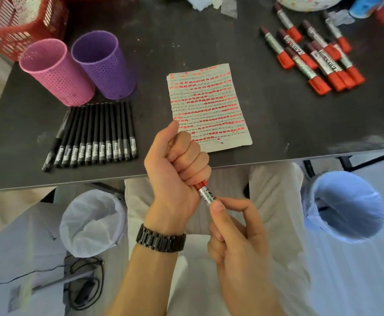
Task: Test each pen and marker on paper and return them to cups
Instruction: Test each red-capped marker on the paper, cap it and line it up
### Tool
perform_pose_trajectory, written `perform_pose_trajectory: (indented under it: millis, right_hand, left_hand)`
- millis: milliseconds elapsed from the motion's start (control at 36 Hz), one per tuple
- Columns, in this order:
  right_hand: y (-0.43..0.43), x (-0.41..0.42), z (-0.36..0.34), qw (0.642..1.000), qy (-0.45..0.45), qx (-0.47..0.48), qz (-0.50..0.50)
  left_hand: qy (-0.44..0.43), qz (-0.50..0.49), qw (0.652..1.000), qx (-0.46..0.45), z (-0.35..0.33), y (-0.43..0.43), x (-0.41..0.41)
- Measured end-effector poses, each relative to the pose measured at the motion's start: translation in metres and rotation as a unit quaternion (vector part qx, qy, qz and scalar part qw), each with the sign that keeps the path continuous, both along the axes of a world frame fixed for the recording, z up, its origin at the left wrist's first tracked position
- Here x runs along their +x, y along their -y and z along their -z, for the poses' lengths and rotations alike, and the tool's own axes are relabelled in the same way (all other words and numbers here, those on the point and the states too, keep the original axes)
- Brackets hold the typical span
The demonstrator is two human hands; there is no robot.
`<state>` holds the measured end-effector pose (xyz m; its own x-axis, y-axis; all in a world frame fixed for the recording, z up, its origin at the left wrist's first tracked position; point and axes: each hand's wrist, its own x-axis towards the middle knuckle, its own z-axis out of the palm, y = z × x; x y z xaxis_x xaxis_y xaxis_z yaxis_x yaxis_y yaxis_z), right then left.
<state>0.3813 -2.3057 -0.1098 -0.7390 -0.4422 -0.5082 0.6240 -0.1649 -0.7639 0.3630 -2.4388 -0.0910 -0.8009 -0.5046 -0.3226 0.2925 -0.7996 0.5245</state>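
Both hands hold one red marker (205, 193) just in front of the table's near edge. My left hand (179, 165) is a fist around its red cap end. My right hand (236, 226) pinches the silver barrel from below. A sheet of paper (209, 106) covered in red and black test strokes lies beyond the hands. A pink cup (56, 71) and a purple cup (104, 65) stand at the left, both looking empty. A row of several black pens (95, 135) lies in front of the cups. Several red markers (311, 53) lie at the far right.
The dark table (300, 124) ends at its near edge just past my hands. A red basket (15, 21) sits at the far left corner. Below the table stand a white-lined bin (93, 222) on the left and a blue-lined bin (346, 206) on the right.
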Motion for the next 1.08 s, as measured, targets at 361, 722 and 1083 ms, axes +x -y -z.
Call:
perform_pose_trajectory:
  millis: [361,722,1083]
  right_hand:
    - [0.003,-0.045,-0.009,0.980,-0.149,0.042,-0.122]
    - [-0.010,-0.161,0.013,0.780,-0.502,0.374,-0.016]
    - [-0.002,-0.185,0.049,0.663,-0.588,0.461,0.045]
  left_hand:
    - [0.063,-0.006,0.962,-0.266,-0.008,0.021,-0.012]
    - [0.336,0.025,0.536,-0.774,0.045,0.071,-0.036]
    - [0.367,0.073,0.508,-0.776,0.057,0.068,-0.034]
